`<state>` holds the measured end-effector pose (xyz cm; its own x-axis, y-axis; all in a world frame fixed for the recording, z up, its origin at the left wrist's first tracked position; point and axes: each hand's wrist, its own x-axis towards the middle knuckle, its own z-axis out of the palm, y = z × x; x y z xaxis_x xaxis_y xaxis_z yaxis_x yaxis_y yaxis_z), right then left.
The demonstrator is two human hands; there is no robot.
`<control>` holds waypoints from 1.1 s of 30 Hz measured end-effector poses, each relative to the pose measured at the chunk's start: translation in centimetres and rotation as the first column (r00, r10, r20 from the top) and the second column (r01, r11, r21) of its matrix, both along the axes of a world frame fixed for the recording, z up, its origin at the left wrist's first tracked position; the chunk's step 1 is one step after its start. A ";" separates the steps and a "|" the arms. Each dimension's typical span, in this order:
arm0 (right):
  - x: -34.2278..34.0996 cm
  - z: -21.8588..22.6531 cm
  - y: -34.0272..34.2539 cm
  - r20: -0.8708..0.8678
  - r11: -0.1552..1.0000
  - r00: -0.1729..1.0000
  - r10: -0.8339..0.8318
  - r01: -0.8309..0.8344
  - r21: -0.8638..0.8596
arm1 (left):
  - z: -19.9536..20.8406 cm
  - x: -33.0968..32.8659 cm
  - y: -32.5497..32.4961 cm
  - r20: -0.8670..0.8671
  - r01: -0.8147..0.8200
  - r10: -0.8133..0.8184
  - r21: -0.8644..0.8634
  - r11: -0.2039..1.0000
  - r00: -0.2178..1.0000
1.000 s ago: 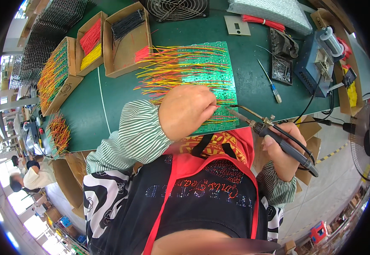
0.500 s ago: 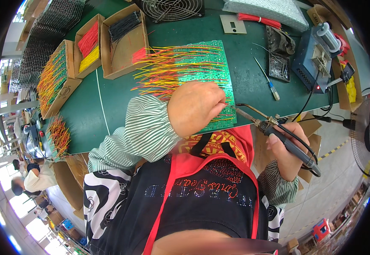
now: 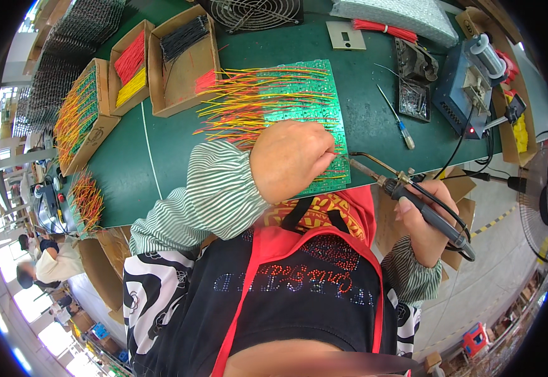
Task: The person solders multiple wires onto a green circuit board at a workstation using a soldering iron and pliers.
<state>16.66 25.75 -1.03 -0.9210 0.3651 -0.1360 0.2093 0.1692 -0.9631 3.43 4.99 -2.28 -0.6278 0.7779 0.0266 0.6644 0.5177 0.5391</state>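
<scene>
My left hand (image 3: 291,157) lies over the lower part of a green circuit board panel (image 3: 340,125), thumb and forefinger pinched at its right side. A bit of thin red wire shows at those fingertips; the rest of it is hidden under the hand. Rows of red and yellow wires (image 3: 242,113) stick out leftward across the panel. In my right hand (image 3: 430,217) is a grey soldering iron (image 3: 436,220), with a thin curved feed tube (image 3: 374,159) fixed along it. Its tip points up-left, close to the panel's right edge and near my left fingertips.
Cardboard boxes of red, yellow and black wires (image 3: 184,38) stand at the back left. A box of wired boards (image 3: 79,119) is farther left. At right lie a screwdriver (image 3: 404,132), a black tray (image 3: 413,97) and a blue solder feeder (image 3: 462,88) with a spool.
</scene>
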 end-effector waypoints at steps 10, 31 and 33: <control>1.2 0.8 0.1 0.025 1.000 0.999 -0.026 0.026 -0.009 | 0.1 0.2 -0.4 -0.024 0.013 -0.013 0.020 1.000 1.000; 0.5 0.6 -4.1 -0.111 0.924 0.932 0.346 -0.318 0.213 | 0.6 3.4 -7.2 0.211 -0.100 0.093 0.024 0.995 0.973; 0.2 0.5 -4.3 -0.110 0.922 0.930 0.351 -0.323 0.213 | 0.5 3.3 -7.3 0.212 -0.105 0.095 0.036 0.994 0.973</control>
<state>16.89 21.45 -0.54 -0.9983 0.0356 0.0469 -0.0296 0.3861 -0.9220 6.73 -2.33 -1.79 -0.6977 0.7120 -0.0788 0.4803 0.5466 0.6860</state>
